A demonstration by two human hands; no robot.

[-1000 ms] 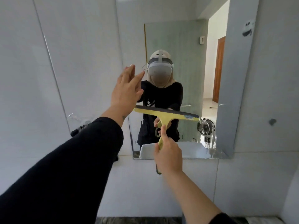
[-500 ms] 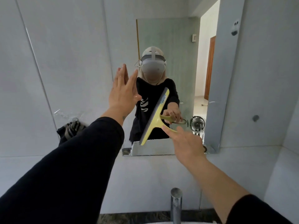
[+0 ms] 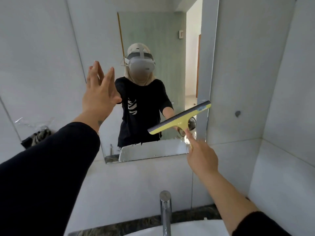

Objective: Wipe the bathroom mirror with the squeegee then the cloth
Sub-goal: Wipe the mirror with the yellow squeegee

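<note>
While clenched on the squeegee [image 3: 179, 119] low on the mirror [image 3: 153, 40], right hand [image 3: 202, 158] risks streaks from tilt; left hand [image 3: 99, 92] splayed, empty.

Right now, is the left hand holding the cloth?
No, the left hand is open and empty, raised by the mirror; only the right hand holds the squeegee.

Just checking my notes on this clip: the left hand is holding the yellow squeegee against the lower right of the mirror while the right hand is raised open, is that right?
Not quite: the hands are swapped. In the head view the right hand holds the yellow squeegee against the lower right of the mirror, while the left hand is raised open.
</note>
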